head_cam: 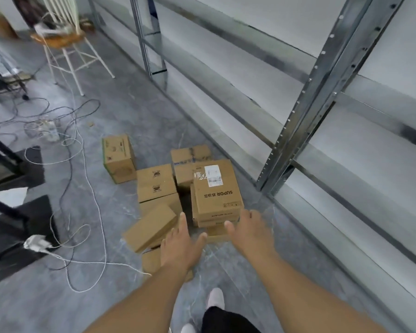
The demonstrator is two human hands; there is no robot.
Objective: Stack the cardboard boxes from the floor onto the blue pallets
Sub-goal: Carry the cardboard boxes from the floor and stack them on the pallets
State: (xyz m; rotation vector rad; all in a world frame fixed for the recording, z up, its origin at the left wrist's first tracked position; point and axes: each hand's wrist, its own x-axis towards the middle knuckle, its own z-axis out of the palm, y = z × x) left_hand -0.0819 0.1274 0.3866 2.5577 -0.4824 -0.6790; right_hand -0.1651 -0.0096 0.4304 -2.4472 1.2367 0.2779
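Fingers (182, 219) of both hands spread, empty, above closed cardboard boxes (215, 188) on floor (58, 304).

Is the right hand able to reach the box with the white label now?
Probably yes. The right hand is open at the near edge of the labelled box, which lies on top of the pile, uncovered.

The left hand (178, 246) hides much of, perhaps, one more cardboard box (151, 260).
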